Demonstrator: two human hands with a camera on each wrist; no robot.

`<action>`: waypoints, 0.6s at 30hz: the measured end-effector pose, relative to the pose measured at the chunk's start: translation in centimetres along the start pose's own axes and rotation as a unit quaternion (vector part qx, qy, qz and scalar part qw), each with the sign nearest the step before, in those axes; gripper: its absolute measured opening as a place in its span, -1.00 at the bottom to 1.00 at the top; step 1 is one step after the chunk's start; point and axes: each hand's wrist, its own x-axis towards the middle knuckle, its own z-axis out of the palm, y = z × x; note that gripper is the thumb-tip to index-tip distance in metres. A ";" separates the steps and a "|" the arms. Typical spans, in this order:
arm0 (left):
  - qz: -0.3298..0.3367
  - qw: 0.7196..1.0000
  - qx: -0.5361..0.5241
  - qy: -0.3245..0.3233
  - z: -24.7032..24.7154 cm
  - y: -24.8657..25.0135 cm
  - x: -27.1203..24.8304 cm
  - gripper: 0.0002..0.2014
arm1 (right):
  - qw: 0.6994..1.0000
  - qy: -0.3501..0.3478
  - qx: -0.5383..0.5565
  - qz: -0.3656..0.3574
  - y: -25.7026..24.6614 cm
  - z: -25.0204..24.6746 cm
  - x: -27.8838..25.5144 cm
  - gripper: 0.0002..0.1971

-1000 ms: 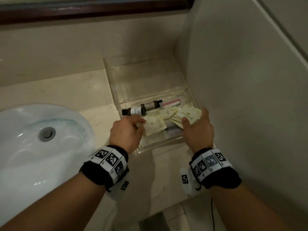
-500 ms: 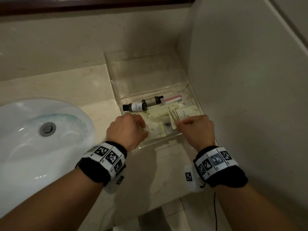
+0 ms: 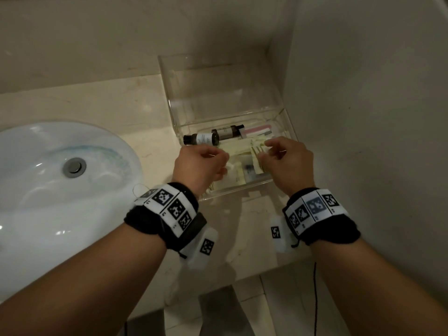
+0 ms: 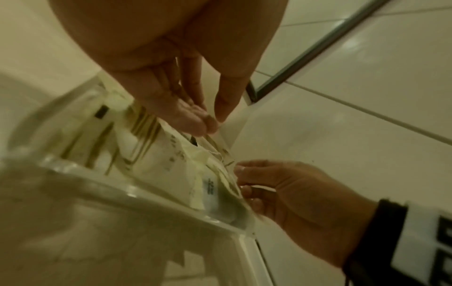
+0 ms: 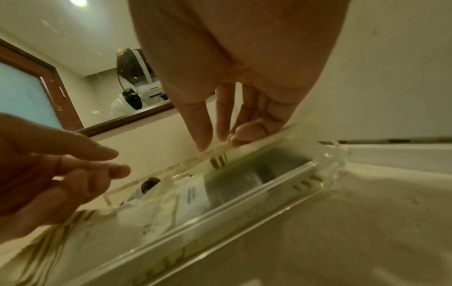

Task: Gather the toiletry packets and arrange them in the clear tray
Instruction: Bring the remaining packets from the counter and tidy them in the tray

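The table (image 3: 101,98) carries a white basin (image 3: 48,180) at the left and the clear tray (image 3: 288,122) in the right corner against the wall. The tray's long axis runs left to right across the person's front.

Inside, two small dark bottles (image 3: 213,135) lie along the far side. The toiletry packets (image 3: 240,147) lie in a loose overlapping heap along the near side.

Both hands hover directly over that heap:

- The left hand (image 3: 201,163) has its fingers curled; whether it holds a packet cannot be told.
- The right hand (image 3: 284,161) pinches a packet edge (image 4: 231,180) between thumb and fingertips.

The right hand is the nearer to the packets at the tray's right end and looks best placed to square them.
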 end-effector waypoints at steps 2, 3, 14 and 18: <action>-0.024 0.999 -0.045 -0.004 0.3 0.0 0.0 -0.93 | 1.000 -0.027 -0.007 0.001 0.3 0.3 0.3 -0.77; -0.030 0.998 -0.054 -0.004 0.3 -0.1 0.0 -0.92 | 0.999 -0.035 -0.016 -0.002 0.4 0.4 0.4 -0.78; -0.049 0.996 -0.078 0.014 0.3 -1.7 0.8 -0.90 | 0.990 -0.106 -0.088 -0.037 1.9 0.4 1.4 -0.75; -0.047 0.993 -0.106 0.023 -0.5 -1.2 0.5 -0.97 | 0.990 -0.117 -0.075 -0.034 -0.1 -0.2 1.5 -0.74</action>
